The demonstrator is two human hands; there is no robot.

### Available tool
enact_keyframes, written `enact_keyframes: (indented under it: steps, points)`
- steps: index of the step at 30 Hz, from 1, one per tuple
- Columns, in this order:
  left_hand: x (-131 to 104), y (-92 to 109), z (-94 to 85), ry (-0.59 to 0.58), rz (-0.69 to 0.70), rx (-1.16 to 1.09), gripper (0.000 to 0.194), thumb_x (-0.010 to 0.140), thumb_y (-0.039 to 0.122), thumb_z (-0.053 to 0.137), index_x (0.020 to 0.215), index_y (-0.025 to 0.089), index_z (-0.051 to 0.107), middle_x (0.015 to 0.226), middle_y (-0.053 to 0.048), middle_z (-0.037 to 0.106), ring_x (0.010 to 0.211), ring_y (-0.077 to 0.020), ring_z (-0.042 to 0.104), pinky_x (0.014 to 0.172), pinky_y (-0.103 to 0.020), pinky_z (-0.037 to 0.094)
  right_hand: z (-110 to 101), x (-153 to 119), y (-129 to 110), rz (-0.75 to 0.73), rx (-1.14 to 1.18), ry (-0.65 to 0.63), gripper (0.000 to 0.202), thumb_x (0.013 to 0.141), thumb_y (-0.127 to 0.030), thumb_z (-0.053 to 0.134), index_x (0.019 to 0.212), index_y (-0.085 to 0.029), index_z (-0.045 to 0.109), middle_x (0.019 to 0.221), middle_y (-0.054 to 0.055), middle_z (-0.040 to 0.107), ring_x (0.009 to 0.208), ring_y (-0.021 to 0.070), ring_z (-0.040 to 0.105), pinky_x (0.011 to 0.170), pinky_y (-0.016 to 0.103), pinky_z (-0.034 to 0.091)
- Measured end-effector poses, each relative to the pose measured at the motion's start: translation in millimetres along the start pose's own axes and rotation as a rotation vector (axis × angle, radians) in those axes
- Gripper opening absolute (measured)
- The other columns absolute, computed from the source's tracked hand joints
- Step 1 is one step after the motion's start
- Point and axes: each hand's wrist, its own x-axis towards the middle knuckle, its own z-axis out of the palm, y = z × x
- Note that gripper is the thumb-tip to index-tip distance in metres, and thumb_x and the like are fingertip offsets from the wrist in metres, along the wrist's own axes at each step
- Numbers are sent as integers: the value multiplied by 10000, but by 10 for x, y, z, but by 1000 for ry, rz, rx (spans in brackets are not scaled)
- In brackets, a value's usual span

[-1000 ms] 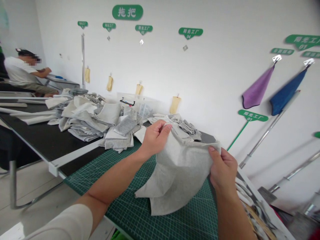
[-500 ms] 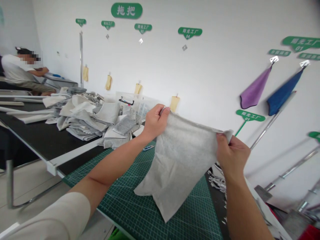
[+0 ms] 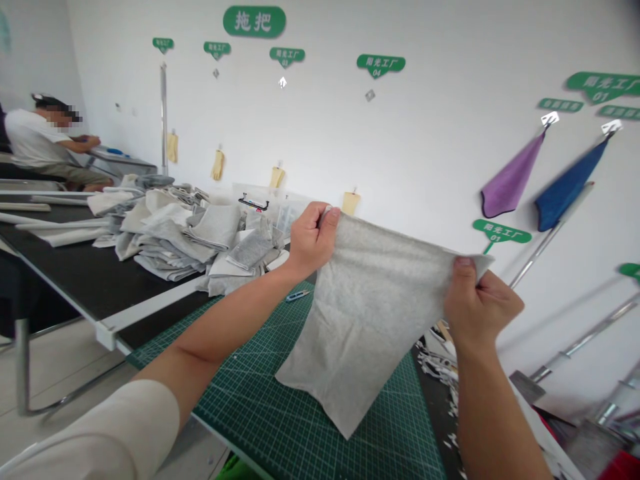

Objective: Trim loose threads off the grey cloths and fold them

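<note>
A light grey cloth [image 3: 375,313] hangs stretched between my two hands. My left hand [image 3: 314,237] pinches its upper left corner between thumb and fingers. At the upper right corner, my right hand [image 3: 477,303] is closed on the fabric with the thumb on the near side. The cloth's lower edge droops over a green gridded cutting mat [image 3: 250,387]; I cannot tell whether its lowest tip touches the mat. Near the mat's far edge, beyond my left forearm, lies a small pair of blue thread snips [image 3: 298,295].
A heap of grey and white cloths [image 3: 175,227] covers the table left of the mat. Behind it stands a clear plastic box [image 3: 255,200]. White scraps [image 3: 437,367] lie along the right edge. A person [image 3: 37,143] sits at a far table. Purple and blue cloths hang on the wall.
My right hand has moved right and slightly down, pulling the cloth's top edge wider and tauter. The lower tip has swung a little right. My left hand has barely moved.
</note>
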Motion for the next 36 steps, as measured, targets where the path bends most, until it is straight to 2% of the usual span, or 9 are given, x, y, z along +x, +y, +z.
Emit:
enact_keyframes:
  steps: [5, 8, 13, 18, 21, 25, 29, 34, 36]
  points:
    - [65, 22, -1, 30, 33, -2, 327, 902, 469, 439, 735, 191, 482, 630, 15, 437, 610, -105, 415, 586, -243, 357, -33, 26, 90, -358, -109, 210, 472, 806, -334, 522, 477, -194, 215, 455, -50, 185, 452, 47, 195, 490, 274, 142]
    - [94, 44, -25, 32, 39, -4, 318, 916, 443, 423, 730, 189, 468, 614, 19, 425, 594, -103, 407, 568, -241, 349, -63, 13, 100, -388, -55, 265, 464, 805, -350, 516, 467, -193, 240, 454, -47, 201, 450, 50, 215, 489, 272, 159]
    - [143, 31, 0, -172, -45, 55, 305, 921, 374, 423, 688, 179, 443, 573, 36, 398, 547, -97, 388, 539, -244, 315, -32, 77, 104, -79, -3, -74, 459, 842, -439, 494, 502, -186, 319, 493, -44, 228, 472, 67, 253, 464, 249, 170]
    - [250, -243, 317, -568, -139, 229, 309, 860, 297, 483, 587, 165, 427, 557, 25, 422, 567, -112, 395, 551, -264, 269, 345, 280, 261, 65, -60, -493, 478, 824, -506, 486, 493, -185, 359, 453, -46, 270, 449, 79, 292, 444, 242, 181]
    - [322, -418, 474, -467, -226, 251, 314, 870, 283, 454, 583, 169, 401, 560, 28, 398, 577, -112, 386, 557, -264, 258, 503, 357, 325, 39, -90, -333, 479, 857, -468, 440, 490, -195, 296, 447, -52, 246, 451, 74, 261, 462, 253, 165]
    - [290, -463, 392, -340, -160, 64, 287, 886, 327, 429, 645, 173, 416, 591, 36, 386, 599, -104, 387, 572, -251, 282, 365, 253, 360, -79, -94, -64, 468, 896, -458, 380, 531, -203, 238, 485, -54, 215, 480, 74, 237, 481, 255, 159]
    - [33, -408, 140, -630, -169, -181, 288, 852, 388, 484, 679, 158, 473, 606, 37, 400, 585, -91, 372, 562, -230, 303, 83, -102, 398, -367, -79, -188, 448, 868, -388, 456, 510, -202, 262, 460, -52, 248, 456, 74, 259, 478, 250, 193]
    - [-342, -384, -195, -1161, -398, -492, 309, 793, 428, 560, 681, 143, 517, 603, 17, 473, 554, -87, 409, 526, -209, 332, -179, -666, 367, -712, 230, -652, 243, 833, -220, 480, 593, -188, 454, 527, -11, 442, 504, 97, 403, 514, 245, 291]
    - [-465, -367, -357, -1344, -364, -526, 270, 770, 382, 601, 659, 143, 539, 624, -7, 521, 578, -101, 452, 555, -219, 365, -289, -908, 336, -772, 394, -789, 171, 819, -154, 452, 655, -187, 487, 554, 5, 475, 541, 113, 430, 548, 260, 316]
